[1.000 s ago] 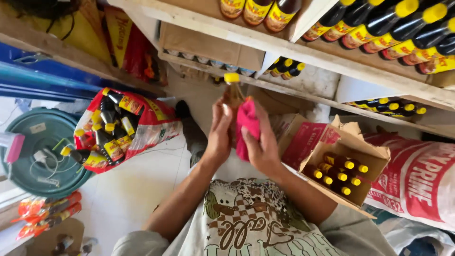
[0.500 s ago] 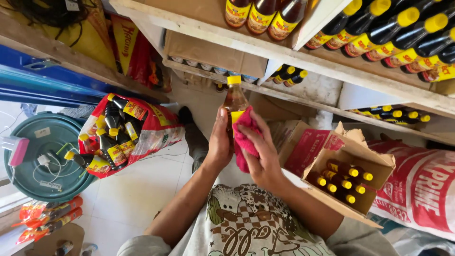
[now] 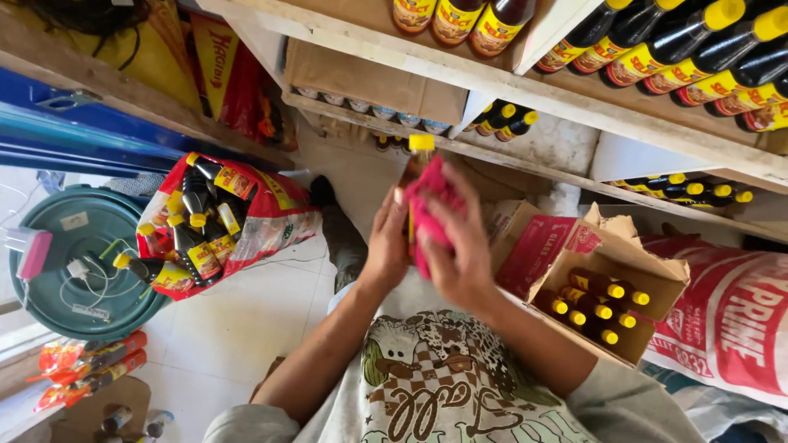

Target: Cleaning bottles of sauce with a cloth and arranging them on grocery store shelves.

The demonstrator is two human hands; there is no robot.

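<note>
Dark glass bottle with a yellow cap [image 3: 417, 168] stands upright between both hands, above the person's chest. The left hand [image 3: 386, 242] grips its side with curled fingers; the right hand [image 3: 460, 250] presses a pink cloth [image 3: 427, 209] around it. Just right sits an open cardboard box of yellow-capped bottles [image 3: 611, 299], left a red plastic bag of bottles [image 3: 217, 221]. White floor tiles [image 3: 230, 328] lie open between. Beyond, wooden shelf edges [image 3: 525, 90] overhang closely.

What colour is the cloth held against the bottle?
Bright pink. The cloth, in the right hand, wraps the yellow-capped bottle; the head view shows it.
</note>
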